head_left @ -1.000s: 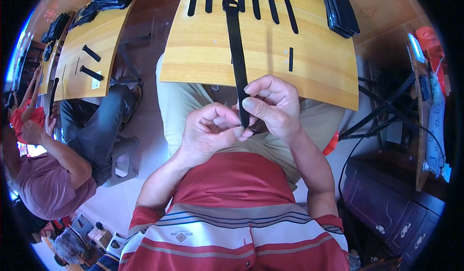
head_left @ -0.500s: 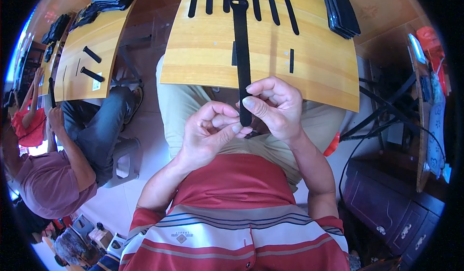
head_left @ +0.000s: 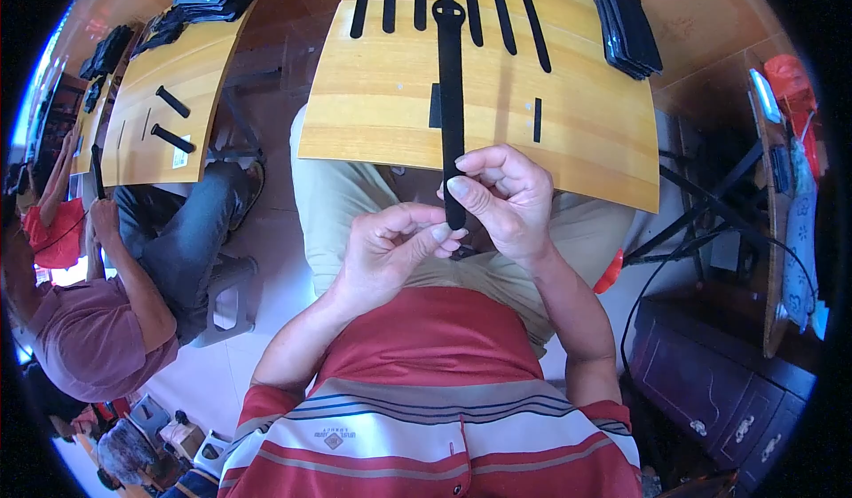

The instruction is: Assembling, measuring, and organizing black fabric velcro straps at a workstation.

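A long black strap [head_left: 452, 98] with a ring-shaped head at its far end is held up in front of me, reaching over the table's near edge. My left hand [head_left: 390, 249] pinches its rounded near end between thumb and fingers. Slightly higher up, my right hand [head_left: 504, 198] grips the strap's right side between thumb and index finger. Behind the strap, a short dark piece [head_left: 435, 106] lies partly hidden on the table. A thin black strip [head_left: 538, 120] rests to the right of it.
Several similar straps [head_left: 499, 17] lie in a row across the far part of the wooden table [head_left: 373, 98]. A stack of black straps [head_left: 628, 29] sits at its right edge. Leftward, a seated person [head_left: 102, 329] holds a strap at another table [head_left: 177, 81]. Dark drawers [head_left: 710, 383] stand at right.
The tabletop and its straps appear slightly lower and further right in view. Both hands keep their pinch on the strap, nearly in the same place.
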`<state>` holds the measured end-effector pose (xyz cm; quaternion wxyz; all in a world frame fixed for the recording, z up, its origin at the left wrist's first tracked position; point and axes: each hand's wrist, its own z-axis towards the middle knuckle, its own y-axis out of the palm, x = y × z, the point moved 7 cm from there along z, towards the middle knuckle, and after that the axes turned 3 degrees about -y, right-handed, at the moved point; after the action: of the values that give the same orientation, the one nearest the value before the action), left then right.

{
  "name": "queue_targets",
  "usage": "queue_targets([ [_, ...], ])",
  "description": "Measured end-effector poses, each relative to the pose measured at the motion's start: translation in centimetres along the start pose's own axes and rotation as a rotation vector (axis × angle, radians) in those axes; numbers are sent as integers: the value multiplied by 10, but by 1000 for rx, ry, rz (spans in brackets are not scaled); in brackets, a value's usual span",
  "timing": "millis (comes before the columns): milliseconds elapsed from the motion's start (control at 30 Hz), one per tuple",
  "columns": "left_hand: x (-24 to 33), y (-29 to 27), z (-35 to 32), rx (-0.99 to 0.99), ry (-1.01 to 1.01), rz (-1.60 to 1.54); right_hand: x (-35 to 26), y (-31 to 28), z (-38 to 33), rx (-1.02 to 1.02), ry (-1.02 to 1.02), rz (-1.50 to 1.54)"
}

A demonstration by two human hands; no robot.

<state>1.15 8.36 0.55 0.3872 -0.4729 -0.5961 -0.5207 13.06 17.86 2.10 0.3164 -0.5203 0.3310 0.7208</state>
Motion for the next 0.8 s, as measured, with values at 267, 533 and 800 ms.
queue_targets([
  [267,4,1,-4,73,47,176,9,1,-1,59,19,18],
  [533,25,-6,-12,133,247,423,-41,19,-6,-208,-368,-535],
  [800,45,-3,-24,167,473,643,-54,35,-16,-382,-531,-693],
])
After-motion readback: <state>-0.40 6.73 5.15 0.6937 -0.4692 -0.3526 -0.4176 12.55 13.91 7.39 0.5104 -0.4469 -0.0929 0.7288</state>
